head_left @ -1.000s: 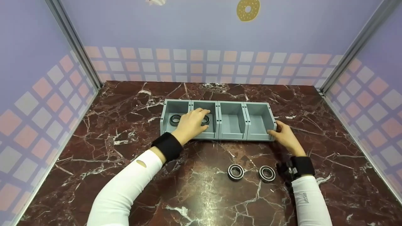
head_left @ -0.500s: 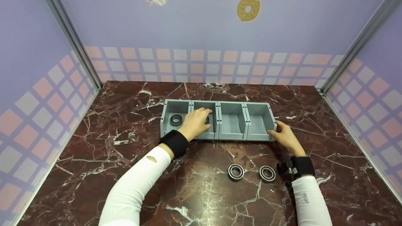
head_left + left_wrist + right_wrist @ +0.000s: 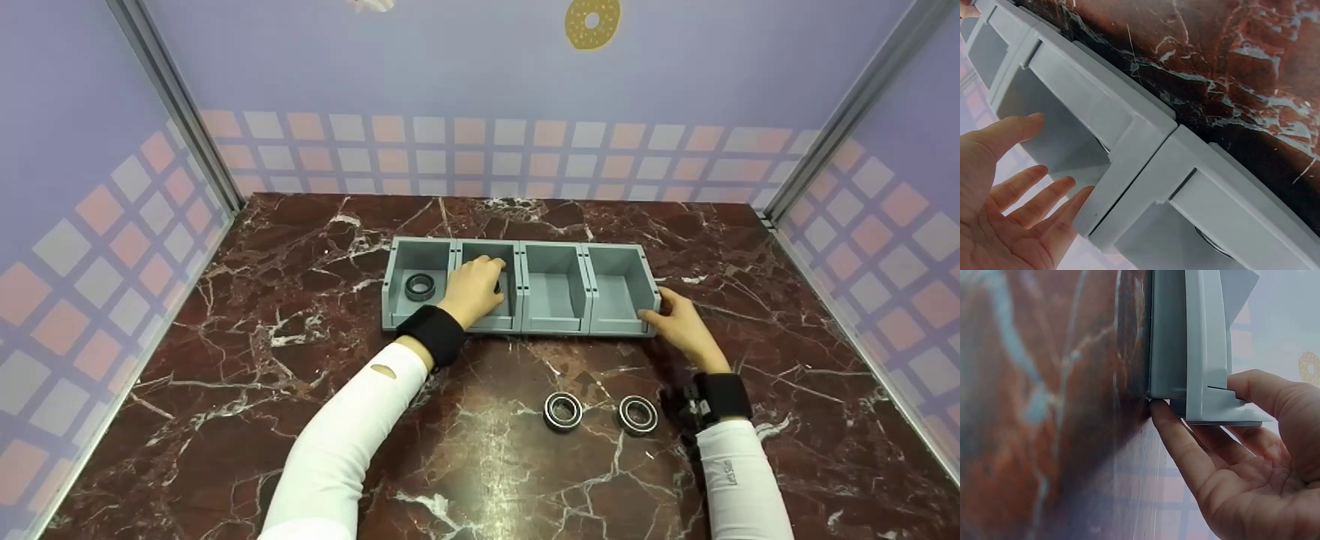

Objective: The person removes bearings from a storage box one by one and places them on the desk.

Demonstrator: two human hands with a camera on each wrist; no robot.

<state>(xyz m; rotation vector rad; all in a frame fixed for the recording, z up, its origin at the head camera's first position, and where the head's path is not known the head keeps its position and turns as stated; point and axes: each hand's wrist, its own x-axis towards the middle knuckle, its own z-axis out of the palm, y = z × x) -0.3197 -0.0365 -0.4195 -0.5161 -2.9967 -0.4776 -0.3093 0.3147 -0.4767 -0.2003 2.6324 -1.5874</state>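
Note:
A row of joined grey storage bins [image 3: 555,325] stands on the marble-patterned table. My left hand [image 3: 472,289] reaches into the second bin from the left, partly covering a dark ball bearing [image 3: 496,287]. In the left wrist view, the fingers of this left hand [image 3: 1027,197] are spread, with nothing held between them. Another bearing [image 3: 420,286] lies in the leftmost bin. My right hand [image 3: 679,324] grips the outer side wall of the rightmost bin, thumb inside; in the right wrist view its fingers [image 3: 1182,453] lie along the outside and under the edge.
Two more ball bearings, a left one [image 3: 562,412] and a right one [image 3: 637,415], lie on the table [image 3: 465,465] in front of the bins. Patterned panels [image 3: 480,90] close off the back and both sides.
My left hand has shifted slightly right within the second bin, its forearm swinging right and uncovering more of the leftmost bin's bearing. The right hand and the bins stay where they were.

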